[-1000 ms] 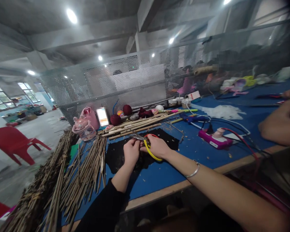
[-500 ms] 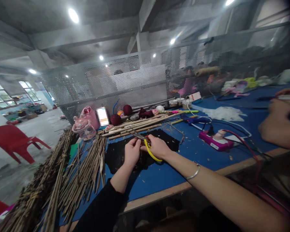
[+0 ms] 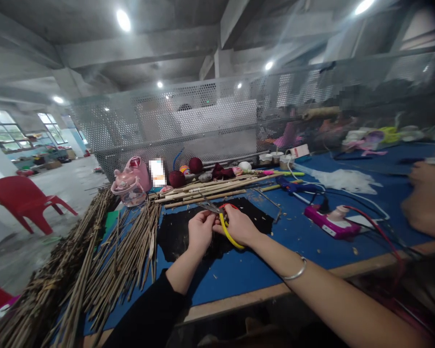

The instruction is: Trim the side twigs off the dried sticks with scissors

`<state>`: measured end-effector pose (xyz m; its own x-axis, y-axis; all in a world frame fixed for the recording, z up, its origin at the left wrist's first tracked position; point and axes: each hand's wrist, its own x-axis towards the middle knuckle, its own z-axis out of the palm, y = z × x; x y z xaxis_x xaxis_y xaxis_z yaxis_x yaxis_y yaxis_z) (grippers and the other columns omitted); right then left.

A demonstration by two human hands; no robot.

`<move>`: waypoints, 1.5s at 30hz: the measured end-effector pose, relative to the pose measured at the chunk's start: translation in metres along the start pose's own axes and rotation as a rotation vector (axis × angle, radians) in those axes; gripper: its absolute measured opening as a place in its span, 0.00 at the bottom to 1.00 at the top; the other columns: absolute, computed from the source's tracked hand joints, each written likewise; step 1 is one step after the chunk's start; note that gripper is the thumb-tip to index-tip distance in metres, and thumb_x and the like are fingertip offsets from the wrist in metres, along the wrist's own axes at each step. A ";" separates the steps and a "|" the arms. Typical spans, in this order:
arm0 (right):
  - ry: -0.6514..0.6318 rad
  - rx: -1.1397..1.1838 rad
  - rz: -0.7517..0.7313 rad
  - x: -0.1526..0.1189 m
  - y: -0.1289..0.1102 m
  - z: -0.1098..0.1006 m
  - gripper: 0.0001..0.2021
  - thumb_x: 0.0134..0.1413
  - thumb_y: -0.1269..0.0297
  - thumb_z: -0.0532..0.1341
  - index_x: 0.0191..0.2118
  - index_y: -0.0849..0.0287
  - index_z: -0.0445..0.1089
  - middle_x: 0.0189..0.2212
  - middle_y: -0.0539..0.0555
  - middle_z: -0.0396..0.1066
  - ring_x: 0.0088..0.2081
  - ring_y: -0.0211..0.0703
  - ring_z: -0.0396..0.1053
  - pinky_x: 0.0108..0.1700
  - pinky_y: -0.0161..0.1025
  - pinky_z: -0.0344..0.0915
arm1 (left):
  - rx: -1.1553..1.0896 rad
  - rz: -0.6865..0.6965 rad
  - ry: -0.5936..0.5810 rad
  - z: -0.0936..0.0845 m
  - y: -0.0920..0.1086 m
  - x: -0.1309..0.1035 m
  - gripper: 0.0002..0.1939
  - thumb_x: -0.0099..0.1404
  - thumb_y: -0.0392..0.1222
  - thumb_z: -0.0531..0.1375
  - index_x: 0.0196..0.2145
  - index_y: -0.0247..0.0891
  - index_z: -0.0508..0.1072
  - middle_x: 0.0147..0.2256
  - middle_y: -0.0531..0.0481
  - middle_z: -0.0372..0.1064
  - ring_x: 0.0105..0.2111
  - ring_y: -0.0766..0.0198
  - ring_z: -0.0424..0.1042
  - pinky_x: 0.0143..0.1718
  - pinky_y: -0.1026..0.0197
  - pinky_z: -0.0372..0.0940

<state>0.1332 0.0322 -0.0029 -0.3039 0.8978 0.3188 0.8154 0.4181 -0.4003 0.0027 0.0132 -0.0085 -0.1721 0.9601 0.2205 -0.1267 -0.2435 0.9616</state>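
A pair of scissors with yellow handles lies in my right hand, its blades angled up to the left. My left hand is closed in a pinch, close against the right fingers. Whatever sits between the left fingertips is too small to make out. Something red shows by the right fingers. Both hands are over a black cloth scattered with pale chips, spread on the blue tabletop.
Thin brown sticks lie in bundles at the left. Behind the cloth are pale rods, dark red yarn balls and a pink bottle. At right are a purple power strip, a glue gun and another person's hand.
The view has shifted slightly, so the scene sits a little differently. My hands stay together with the scissors in the right. The other person's hand at the right has shifted a little.
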 end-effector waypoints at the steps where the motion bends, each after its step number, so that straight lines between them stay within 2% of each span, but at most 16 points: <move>1: -0.009 0.015 0.005 0.000 0.000 0.000 0.22 0.40 0.47 0.60 0.37 0.58 0.58 0.31 0.54 0.68 0.32 0.43 0.68 0.28 0.33 0.53 | 0.000 0.002 -0.003 0.000 0.000 0.000 0.11 0.51 0.41 0.59 0.31 0.31 0.73 0.28 0.45 0.72 0.26 0.65 0.70 0.31 0.63 0.65; 7: -0.029 0.024 0.039 0.001 0.000 0.002 0.21 0.41 0.46 0.60 0.36 0.57 0.59 0.29 0.53 0.70 0.30 0.43 0.68 0.26 0.32 0.50 | 0.047 0.023 0.033 -0.002 0.002 0.001 0.10 0.51 0.42 0.59 0.28 0.32 0.73 0.24 0.48 0.71 0.24 0.66 0.69 0.27 0.66 0.63; 16: -0.033 -0.056 0.038 0.003 0.004 0.001 0.20 0.46 0.43 0.54 0.33 0.56 0.61 0.28 0.54 0.70 0.30 0.44 0.69 0.25 0.32 0.50 | -0.027 -0.031 0.067 -0.004 -0.002 0.006 0.12 0.49 0.43 0.62 0.28 0.32 0.73 0.24 0.48 0.70 0.23 0.67 0.68 0.27 0.65 0.64; 23: -0.011 -0.146 0.029 0.001 0.000 0.000 0.24 0.41 0.42 0.57 0.37 0.58 0.59 0.30 0.54 0.70 0.34 0.47 0.69 0.28 0.35 0.51 | -0.074 -0.084 0.132 -0.005 0.001 0.007 0.08 0.46 0.38 0.62 0.26 0.32 0.71 0.22 0.50 0.69 0.22 0.69 0.67 0.26 0.65 0.64; 26: -0.016 -0.121 0.017 0.000 -0.001 -0.002 0.23 0.41 0.43 0.57 0.37 0.58 0.59 0.31 0.55 0.69 0.34 0.46 0.68 0.29 0.34 0.51 | -0.034 -0.051 0.116 -0.006 0.000 0.007 0.07 0.47 0.37 0.62 0.26 0.32 0.71 0.24 0.49 0.70 0.23 0.68 0.68 0.26 0.66 0.64; 30: -0.042 -0.025 0.030 0.000 -0.002 -0.005 0.19 0.45 0.47 0.57 0.38 0.56 0.60 0.30 0.52 0.69 0.33 0.44 0.68 0.28 0.33 0.51 | -0.026 0.006 0.083 -0.007 0.000 0.007 0.10 0.49 0.40 0.62 0.30 0.31 0.73 0.26 0.47 0.71 0.24 0.68 0.68 0.28 0.65 0.64; 36: -0.013 0.034 0.027 0.001 0.000 -0.005 0.20 0.44 0.49 0.59 0.40 0.57 0.60 0.32 0.53 0.68 0.35 0.44 0.67 0.30 0.33 0.52 | -0.147 -0.063 0.060 -0.004 0.005 0.005 0.13 0.47 0.40 0.63 0.32 0.31 0.73 0.27 0.47 0.71 0.24 0.69 0.68 0.29 0.65 0.64; 40: 0.017 0.057 -0.036 0.001 0.000 -0.004 0.21 0.43 0.49 0.59 0.39 0.58 0.59 0.35 0.54 0.67 0.36 0.43 0.66 0.32 0.33 0.54 | -0.145 -0.077 0.033 0.000 0.008 0.003 0.13 0.47 0.40 0.63 0.32 0.31 0.73 0.25 0.48 0.71 0.23 0.70 0.67 0.27 0.67 0.63; 45: -0.001 -0.016 0.007 0.000 0.000 -0.006 0.21 0.42 0.47 0.59 0.38 0.57 0.58 0.30 0.52 0.68 0.32 0.43 0.67 0.29 0.33 0.52 | -0.120 -0.052 0.047 0.000 0.011 0.001 0.12 0.47 0.41 0.62 0.30 0.31 0.73 0.24 0.49 0.70 0.22 0.69 0.67 0.26 0.66 0.63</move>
<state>0.1360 0.0315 0.0024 -0.2990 0.9007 0.3152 0.8253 0.4099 -0.3884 0.0009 0.0115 0.0019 -0.2073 0.9651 0.1599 -0.2524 -0.2107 0.9444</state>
